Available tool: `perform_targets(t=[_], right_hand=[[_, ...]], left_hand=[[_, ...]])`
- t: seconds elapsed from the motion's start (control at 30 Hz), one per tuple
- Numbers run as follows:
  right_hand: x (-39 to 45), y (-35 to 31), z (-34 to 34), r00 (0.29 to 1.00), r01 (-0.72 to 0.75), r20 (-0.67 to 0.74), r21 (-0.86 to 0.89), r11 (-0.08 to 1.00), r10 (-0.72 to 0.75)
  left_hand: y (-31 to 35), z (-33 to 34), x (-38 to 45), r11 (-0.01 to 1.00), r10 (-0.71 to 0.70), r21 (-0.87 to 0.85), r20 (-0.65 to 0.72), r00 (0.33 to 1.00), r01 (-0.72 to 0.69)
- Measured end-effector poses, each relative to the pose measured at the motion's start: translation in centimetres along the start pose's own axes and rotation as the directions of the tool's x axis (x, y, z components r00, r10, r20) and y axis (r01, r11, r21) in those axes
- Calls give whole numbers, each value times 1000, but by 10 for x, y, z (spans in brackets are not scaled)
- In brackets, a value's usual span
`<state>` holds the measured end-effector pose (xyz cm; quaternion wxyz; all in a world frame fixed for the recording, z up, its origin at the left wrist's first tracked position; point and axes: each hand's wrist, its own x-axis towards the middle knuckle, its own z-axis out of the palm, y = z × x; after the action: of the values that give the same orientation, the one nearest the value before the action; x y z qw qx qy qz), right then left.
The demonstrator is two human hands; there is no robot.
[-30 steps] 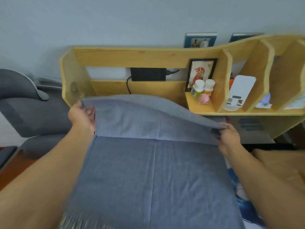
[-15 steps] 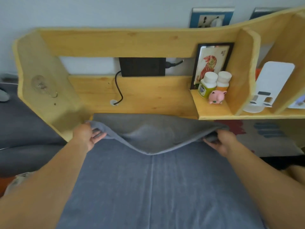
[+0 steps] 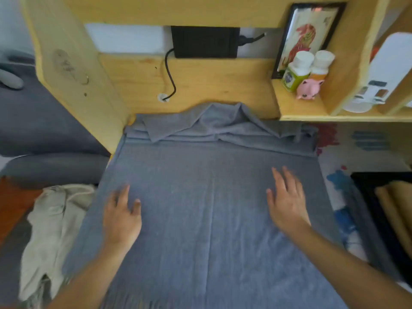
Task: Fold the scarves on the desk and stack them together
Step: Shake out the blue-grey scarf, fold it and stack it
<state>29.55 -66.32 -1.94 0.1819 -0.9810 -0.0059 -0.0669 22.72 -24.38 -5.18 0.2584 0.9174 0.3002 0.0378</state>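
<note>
A large grey-blue scarf (image 3: 211, 219) lies spread over the desk, its far end bunched in loose folds (image 3: 214, 126) against the wooden back panel. My left hand (image 3: 121, 215) rests flat on the scarf at the left, fingers straight. My right hand (image 3: 286, 199) lies on the scarf at the right, fingers spread and slightly blurred. Neither hand grips cloth. A beige scarf (image 3: 53, 230) hangs crumpled off the left side. Folded tan cloth (image 3: 399, 210) on something black sits at the right edge.
A wooden shelf unit (image 3: 301, 117) rises behind the desk with a framed picture (image 3: 307, 34), two bottles (image 3: 298, 70), a pink pig figure (image 3: 308, 89) and a white device (image 3: 383, 76). A black box (image 3: 205, 42) with a cable hangs at the back. A grey chair (image 3: 44, 130) stands left.
Both hands have let go of the scarf's far end, which now lies bunched at the back. The hands have drawn back toward me and rest flat on the cloth.
</note>
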Motion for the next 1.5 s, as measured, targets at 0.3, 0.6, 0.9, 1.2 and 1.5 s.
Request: perform_targets(t=[0.3, 0.6, 0.9, 1.2, 1.5], right_hand=[[-77, 36, -5, 883, 307, 446, -318, 897, -144], [-82, -18, -21, 881, 297, 444, -252, 921, -163], [-159, -83, 31, 848, 328, 501, -244, 912, -171], [-152, -79, 25, 814, 374, 555, -273, 886, -172], [-164, -65, -9, 963, 31, 271, -96, 995, -3]], left_hand=[[-73, -37, -159, 889, -14, 454, 148, 989, -55], [-83, -92, -167, 918, -133, 388, 109, 985, 81], [-95, -89, -127, 958, -248, 175, 118, 962, 226], [-99, -119, -123, 943, -192, -267, 46, 980, 197], [-111, -107, -115, 952, -219, 254, 178, 959, 170]])
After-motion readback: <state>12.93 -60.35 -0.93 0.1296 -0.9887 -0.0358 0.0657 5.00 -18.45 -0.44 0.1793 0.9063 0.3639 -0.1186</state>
